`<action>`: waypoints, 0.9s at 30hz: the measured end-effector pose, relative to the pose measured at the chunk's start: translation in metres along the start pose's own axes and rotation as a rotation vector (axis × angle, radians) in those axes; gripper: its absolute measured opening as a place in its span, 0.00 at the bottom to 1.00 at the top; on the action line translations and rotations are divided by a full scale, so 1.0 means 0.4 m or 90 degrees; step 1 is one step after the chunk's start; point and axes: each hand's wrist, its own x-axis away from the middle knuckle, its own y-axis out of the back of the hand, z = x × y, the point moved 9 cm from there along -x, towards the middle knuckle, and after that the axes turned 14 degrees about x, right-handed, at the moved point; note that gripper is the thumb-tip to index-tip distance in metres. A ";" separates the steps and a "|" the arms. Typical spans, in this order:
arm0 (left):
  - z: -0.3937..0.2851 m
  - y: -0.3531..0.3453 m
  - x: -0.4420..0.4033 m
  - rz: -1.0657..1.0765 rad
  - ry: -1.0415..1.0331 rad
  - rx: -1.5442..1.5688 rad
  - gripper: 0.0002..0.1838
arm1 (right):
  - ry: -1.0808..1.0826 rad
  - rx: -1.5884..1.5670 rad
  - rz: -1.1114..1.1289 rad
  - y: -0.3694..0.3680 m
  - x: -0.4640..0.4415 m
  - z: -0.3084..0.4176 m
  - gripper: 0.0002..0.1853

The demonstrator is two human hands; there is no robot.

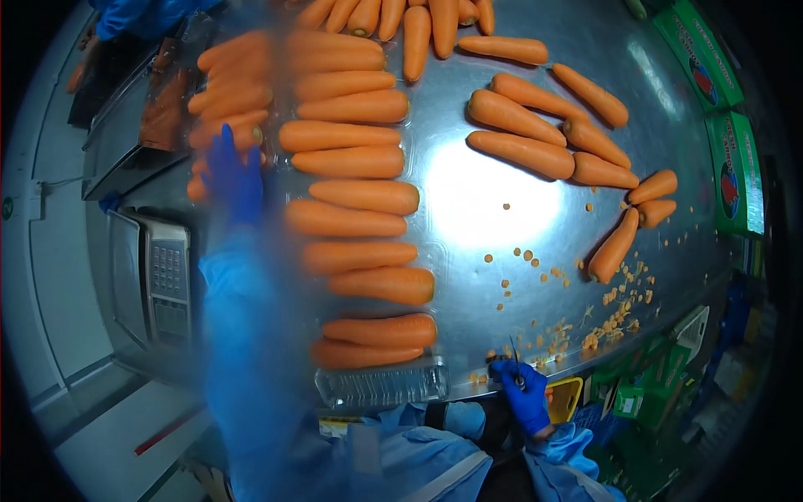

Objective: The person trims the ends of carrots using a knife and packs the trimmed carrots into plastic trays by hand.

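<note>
My left hand (232,180), in a blue glove, reaches far out at the left, fingers stretched out over a group of carrots (238,79). Whether it touches them is hard to tell through the blur. Beside it runs a column of carrots (351,159), lying mostly in pairs in clear plastic trays. Close to my body, my right hand (525,397), also gloved in blue, is closed on a small knife (515,360) at the table's near edge. A bare clear tray (381,385) lies at the column's near end.
Loose carrots (519,155) and orange trimmings (615,309) lie on the metal table (452,100). A weighing scale (167,280) stands left, green cartons (736,171) right. Another person's blue sleeve (142,17) shows top left. A yellow container (565,397) sits below the near edge.
</note>
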 end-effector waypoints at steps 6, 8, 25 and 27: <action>0.017 -0.085 -0.128 0.019 0.072 -0.204 0.37 | -0.034 -0.035 0.008 -0.002 0.000 -0.004 0.06; 0.007 -0.091 -0.132 0.055 0.091 -0.174 0.38 | 0.013 -0.027 -0.018 -0.002 -0.001 -0.014 0.07; -0.625 0.234 0.678 0.531 -0.167 0.213 0.38 | 0.104 -0.087 -0.036 -0.007 0.002 -0.026 0.08; -0.614 0.239 0.682 0.534 -0.187 0.196 0.39 | 0.091 -0.088 -0.021 -0.008 0.004 -0.033 0.08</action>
